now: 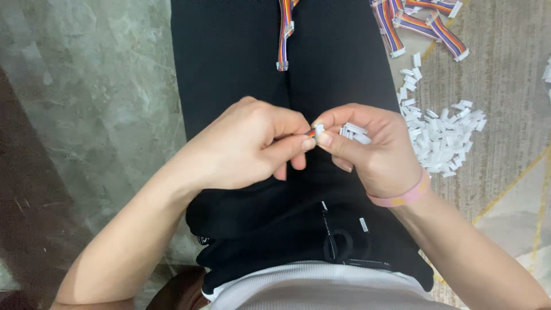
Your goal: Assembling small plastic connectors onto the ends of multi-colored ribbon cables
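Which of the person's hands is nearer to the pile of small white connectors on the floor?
The right hand. It is just beside the pile of white connectors and holds a few of them. The left hand is farther away, over the lap.

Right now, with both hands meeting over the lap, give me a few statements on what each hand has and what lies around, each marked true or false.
1. The right hand keeps several white connector housings in its palm. True.
2. The left hand is empty and flat on the leg. False: it pinches a multicoloured ribbon cable end against the right fingertips.
3. A pile of white housings lies on the floor by the right hand. True.
4. The pink band is on the left wrist. False: it is on the right wrist.
5. A ribbon cable lies on the black trousers. True.
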